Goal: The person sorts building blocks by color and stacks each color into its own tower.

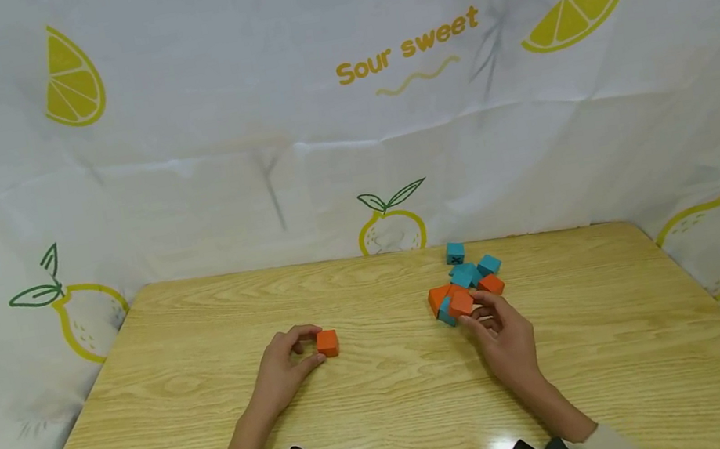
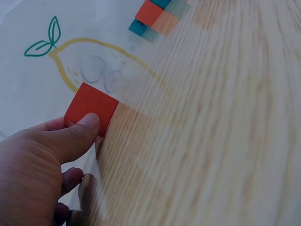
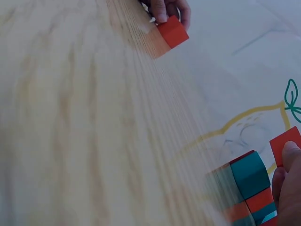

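Note:
Left of the table's middle, my left hand (image 1: 287, 368) pinches an orange cube (image 1: 327, 344) that sits on the wood. The left wrist view has the thumb pressed on the near face of this cube (image 2: 91, 109). My right hand (image 1: 509, 338) holds another orange cube (image 1: 461, 302) between thumb and fingers, at the front of a small group of blocks. In the right wrist view this held cube (image 3: 283, 141) appears raised beside a teal block (image 3: 250, 175). Partly behind it are a blue block (image 1: 445, 312) and an orange block (image 1: 439, 298).
Farther back in the group lie a blue cube with a dark mark (image 1: 455, 253), more blue blocks (image 1: 489, 265) and an orange cube (image 1: 491, 285). The glossy wooden table (image 1: 397, 401) meets a white curtain (image 1: 241, 197) printed with lemons along its back edge.

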Demonstrator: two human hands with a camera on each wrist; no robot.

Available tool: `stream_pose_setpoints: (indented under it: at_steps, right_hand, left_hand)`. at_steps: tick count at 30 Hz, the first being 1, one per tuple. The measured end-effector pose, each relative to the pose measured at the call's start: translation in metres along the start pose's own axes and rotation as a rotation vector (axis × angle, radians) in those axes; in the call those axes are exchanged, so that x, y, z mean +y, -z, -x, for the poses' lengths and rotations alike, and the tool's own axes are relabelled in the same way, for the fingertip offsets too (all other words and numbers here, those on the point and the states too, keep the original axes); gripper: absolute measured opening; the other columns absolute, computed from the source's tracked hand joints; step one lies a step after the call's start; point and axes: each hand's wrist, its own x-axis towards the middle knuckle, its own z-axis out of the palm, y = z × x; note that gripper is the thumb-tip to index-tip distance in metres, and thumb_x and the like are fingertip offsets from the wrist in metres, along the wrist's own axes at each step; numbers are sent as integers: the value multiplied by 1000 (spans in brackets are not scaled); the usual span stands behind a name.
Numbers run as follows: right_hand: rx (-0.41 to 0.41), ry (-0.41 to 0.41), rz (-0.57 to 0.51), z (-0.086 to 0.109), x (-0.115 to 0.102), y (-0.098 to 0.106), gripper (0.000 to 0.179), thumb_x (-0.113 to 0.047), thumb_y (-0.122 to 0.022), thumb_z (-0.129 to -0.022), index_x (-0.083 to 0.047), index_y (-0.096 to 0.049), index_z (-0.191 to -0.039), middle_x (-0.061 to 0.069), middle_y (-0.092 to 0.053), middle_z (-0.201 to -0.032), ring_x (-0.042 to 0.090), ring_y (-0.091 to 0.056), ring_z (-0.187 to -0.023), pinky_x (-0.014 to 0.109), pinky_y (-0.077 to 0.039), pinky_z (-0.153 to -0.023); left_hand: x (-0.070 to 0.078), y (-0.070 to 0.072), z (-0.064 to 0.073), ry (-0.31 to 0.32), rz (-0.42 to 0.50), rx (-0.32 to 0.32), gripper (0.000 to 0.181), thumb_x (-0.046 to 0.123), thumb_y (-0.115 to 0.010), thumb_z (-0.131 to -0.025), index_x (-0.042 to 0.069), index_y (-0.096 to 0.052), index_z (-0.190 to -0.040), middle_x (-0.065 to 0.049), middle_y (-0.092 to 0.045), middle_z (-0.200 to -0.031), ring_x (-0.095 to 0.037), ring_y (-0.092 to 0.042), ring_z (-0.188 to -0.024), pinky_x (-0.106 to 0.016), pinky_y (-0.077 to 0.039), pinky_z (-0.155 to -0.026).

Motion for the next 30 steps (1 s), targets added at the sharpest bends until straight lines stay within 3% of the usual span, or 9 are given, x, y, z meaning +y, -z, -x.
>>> stream_pose_setpoints:
  at_steps: [4,11,22,30]
  right_hand:
    - [-9,27,1,-2,-18,-8,40,12,-71,-78,9,-60,-116,18,-64,-92,25,-61,-76,15,-49,-69]
    - [-56,-8,-36,-5,-48,-23,37,13,-71,-78,13,-59,-114,21,-64,-94,31,-61,-76,21,-51,-69]
    - [-149,-1,-129,-3,-58,-50,36,10,-69,-81,11,-59,-116,20,-63,-91,30,-61,-79,37,-54,-67]
    - [-175,-12,-164,-2,-64,-62,36,11,-69,-81,11,-59,-116,22,-63,-94,33,-61,-78,41,-54,-68]
  left_hand:
    - [0,0,0,-4,6,0,40,13,-79,-79,19,-66,-116,4,-60,-97,-15,-48,-81,-36,-42,-72]
    - [-2,1,0,-15,-2,9,40,13,-79,-78,18,-66,-116,4,-59,-96,-15,-49,-81,-36,-43,-72]
    - [0,3,2,-9,10,7,41,13,-79,-78,18,-66,-116,3,-59,-97,-15,-49,-82,-36,-44,-72]
    - [-1,1,0,-9,13,-13,39,15,-78,-80,18,-65,-117,4,-59,-96,-15,-48,-81,-36,-43,-72]
